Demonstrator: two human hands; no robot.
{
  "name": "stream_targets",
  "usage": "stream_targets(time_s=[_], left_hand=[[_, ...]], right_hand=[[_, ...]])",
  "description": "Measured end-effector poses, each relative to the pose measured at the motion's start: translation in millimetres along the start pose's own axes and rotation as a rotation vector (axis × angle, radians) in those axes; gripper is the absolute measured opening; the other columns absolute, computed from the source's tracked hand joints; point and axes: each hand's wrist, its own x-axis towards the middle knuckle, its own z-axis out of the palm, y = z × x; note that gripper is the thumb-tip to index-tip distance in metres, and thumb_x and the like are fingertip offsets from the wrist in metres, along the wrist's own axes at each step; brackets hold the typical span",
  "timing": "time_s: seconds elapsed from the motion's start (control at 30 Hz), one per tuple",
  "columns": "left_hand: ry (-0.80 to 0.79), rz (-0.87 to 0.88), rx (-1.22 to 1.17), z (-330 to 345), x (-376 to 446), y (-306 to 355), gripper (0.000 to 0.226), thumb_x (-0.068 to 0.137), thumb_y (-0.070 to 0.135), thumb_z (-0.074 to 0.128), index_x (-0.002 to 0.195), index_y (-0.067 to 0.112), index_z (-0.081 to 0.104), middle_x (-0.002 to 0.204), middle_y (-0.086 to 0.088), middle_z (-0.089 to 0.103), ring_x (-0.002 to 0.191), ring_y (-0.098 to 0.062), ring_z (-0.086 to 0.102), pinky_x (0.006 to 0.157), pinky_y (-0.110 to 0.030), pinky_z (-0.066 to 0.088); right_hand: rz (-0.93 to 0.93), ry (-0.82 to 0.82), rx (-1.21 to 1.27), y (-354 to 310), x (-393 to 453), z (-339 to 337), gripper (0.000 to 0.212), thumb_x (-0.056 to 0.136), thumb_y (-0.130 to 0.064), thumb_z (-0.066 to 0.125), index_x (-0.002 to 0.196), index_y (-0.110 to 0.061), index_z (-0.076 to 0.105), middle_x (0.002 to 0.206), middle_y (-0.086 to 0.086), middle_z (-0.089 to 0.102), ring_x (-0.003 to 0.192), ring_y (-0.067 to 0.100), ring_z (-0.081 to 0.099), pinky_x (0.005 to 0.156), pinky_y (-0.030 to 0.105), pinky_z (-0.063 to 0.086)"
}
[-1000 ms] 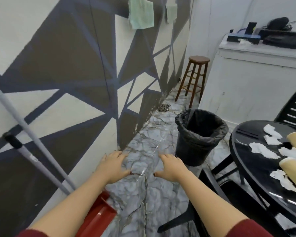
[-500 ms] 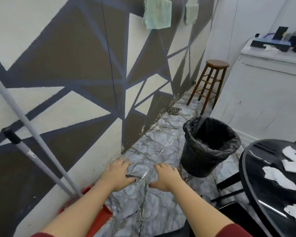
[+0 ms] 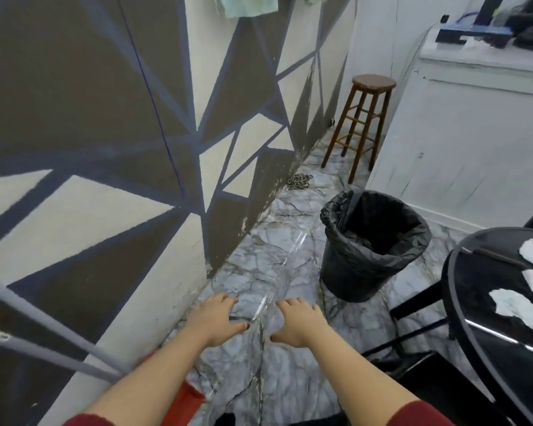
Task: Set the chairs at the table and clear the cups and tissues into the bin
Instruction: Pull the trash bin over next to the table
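- Left hand [image 3: 214, 320]: held out palm down over the marble floor [image 3: 274, 272], fingers relaxed and spread, nothing grasped.
- Right hand [image 3: 299, 321]: held out just beside the left, palm down, fingers relaxed, nothing grasped.
- Red object [image 3: 185, 398]: seen at the near left by the wall, partly hidden under the left forearm; its kind cannot be told.
- Two grey poles [image 3: 43, 321]: leaned against the patterned wall at the near left.
- Chair [image 3: 443, 392]: black, placed at the near right beside the table, only partly in view.
- Table [image 3: 462, 302]: black and round, at the right edge; white tissues [image 3: 517, 309] are scattered on its top.
- Bin [image 3: 373, 244]: black, lined with a black bag, stood on the floor just left of the table, beyond the hands.
- Chain [image 3: 299, 181]: piled on the floor at the foot of the wall, farther off.
- Stool [image 3: 366, 118]: wooden, stood in the far corner beside a white cabinet [image 3: 474, 142].
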Motion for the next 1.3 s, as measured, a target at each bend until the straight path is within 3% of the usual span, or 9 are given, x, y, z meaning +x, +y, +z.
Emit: stream_targets(time_s=[0.23,0.6,1.0,1.3], left_hand=[[-0.044,0.131,0.075,-36.8,78.6,-22.6,0.069,0.081,0.058,0.052,0.138,0.023,0.036,0.144,-0.001,0.038,0.133,-0.019,0.036,0.108,-0.031,0.031],[-0.129,0.319,0.211,-71.6,168.7,-18.5,0.072,0.082,0.062,0.049,0.141,0.026,0.031,0.151,0.001,0.029,0.138,-0.019,0.029,0.112,-0.034,0.027],[-0.269,0.496,0.304,-86.7,283.6,90.9,0.072,0.079,0.062,0.05,0.139,0.025,0.035,0.148,0.0,0.034,0.135,-0.021,0.033,0.11,-0.039,0.03],[-0.219,0.699,0.298,-108.5,349.1,195.9,0.064,0.082,0.054,0.05,0.137,0.023,0.037,0.142,0.0,0.039,0.13,-0.02,0.038,0.107,-0.038,0.034]], right_hand=[[0.186,0.024,0.113,3.1,47.4,-31.2,0.08,0.08,-0.055,0.057,0.145,-0.021,0.023,0.152,0.004,0.029,0.14,0.026,0.024,0.113,0.051,0.017],[0.389,0.114,0.254,27.5,86.6,-64.2,0.082,0.079,-0.056,0.056,0.146,-0.023,0.021,0.153,0.001,0.026,0.141,0.025,0.021,0.113,0.052,0.018],[0.539,0.062,0.388,113.4,127.4,-84.7,0.076,0.077,-0.054,0.059,0.139,-0.021,0.031,0.145,0.004,0.036,0.136,0.026,0.028,0.109,0.05,0.023],[0.644,0.198,0.406,197.3,126.1,-131.4,0.077,0.083,-0.052,0.053,0.146,-0.025,0.018,0.154,0.002,0.024,0.143,0.025,0.016,0.114,0.052,0.014]])
